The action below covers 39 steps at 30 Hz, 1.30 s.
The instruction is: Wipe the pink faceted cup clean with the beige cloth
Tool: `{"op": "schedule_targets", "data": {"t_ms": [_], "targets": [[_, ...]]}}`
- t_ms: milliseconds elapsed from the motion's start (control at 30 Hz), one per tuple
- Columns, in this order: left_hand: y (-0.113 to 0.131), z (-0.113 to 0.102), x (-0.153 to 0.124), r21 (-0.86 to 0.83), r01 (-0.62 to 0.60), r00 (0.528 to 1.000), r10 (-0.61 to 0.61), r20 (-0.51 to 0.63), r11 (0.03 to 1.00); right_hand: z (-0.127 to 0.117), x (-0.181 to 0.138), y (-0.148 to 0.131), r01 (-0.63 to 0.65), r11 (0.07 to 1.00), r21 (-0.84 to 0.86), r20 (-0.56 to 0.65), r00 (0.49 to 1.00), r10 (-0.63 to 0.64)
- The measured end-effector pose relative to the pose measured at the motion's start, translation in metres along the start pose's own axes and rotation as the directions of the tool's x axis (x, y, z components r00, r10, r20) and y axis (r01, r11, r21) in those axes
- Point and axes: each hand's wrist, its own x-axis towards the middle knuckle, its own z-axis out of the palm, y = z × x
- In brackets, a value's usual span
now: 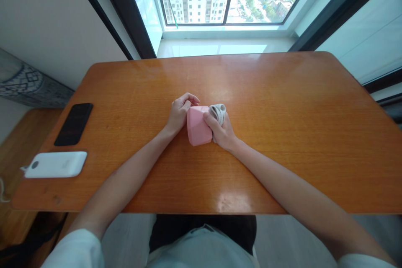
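the pink cup [198, 125] lies on its side near the middle of the orange wooden surface [282, 134], held between both hands. the left hand [180, 114] is curled into a loose fist against the cup's left side and seems to steady it rather than clasp it; how far its fingers reach around the far side cannot be told. the right hand [221, 130] presses its thumb on the cup's right edge while its fingers are closed on a bunched grey-white cloth [218, 111], which sits just at the cup's upper right. the cup looks rigid, smooth and light, likely slippery where glossy, so its flat-faceted walls and rim look the surest places for a grip. the cloth is soft and limp, easy to pinch anywhere. well apart at the left edge lie a black phone [74, 123] and a white power bank [56, 164]
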Motion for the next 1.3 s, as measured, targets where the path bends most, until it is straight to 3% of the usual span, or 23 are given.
{"op": "schedule_targets", "data": {"t_ms": [467,800,900,1033,1300], "targets": [[0.001,-0.001,-0.003,0.127,-0.07,0.998,0.07,0.004,0.989,-0.001,0.001,0.003,-0.016,1.0,-0.002,-0.01,1.0,0.016],[0.008,0.002,-0.011,0.37,-0.316,0.948,0.302,0.097,0.874,-0.001,0.005,0.002,-0.09,0.994,0.057,-0.18,0.979,0.099],[0.005,0.002,-0.014,0.378,-0.423,0.906,0.387,0.171,0.824,-0.002,0.01,0.005,-0.056,0.995,0.088,-0.234,0.969,0.075],[0.002,0.003,-0.018,0.3,-0.574,0.816,0.503,0.284,0.762,-0.004,0.015,0.007,-0.003,0.992,0.125,-0.284,0.958,0.039],[0.004,-0.003,-0.018,0.296,-0.815,0.579,0.682,0.447,0.497,-0.007,0.017,0.005,-0.046,0.995,0.085,-0.244,0.968,0.066]]}}
